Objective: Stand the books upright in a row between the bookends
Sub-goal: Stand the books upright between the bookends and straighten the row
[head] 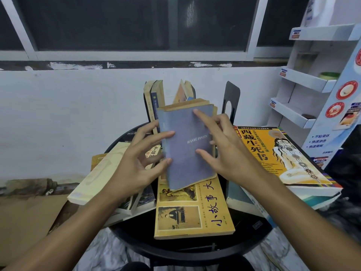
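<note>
Left hand (136,163) and right hand (228,153) clasp the tilted blue book (187,145) by its edges, near the bookend (232,98) beyond them. A loose hold could let it slip (onto the yellow book (193,212) beneath), or knock the standing books (156,94) ahead

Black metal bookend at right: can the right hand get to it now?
Probably yes: the black metal bookend stands just behind the right hand with nothing between, but that hand is holding the blue-grey book.
</note>
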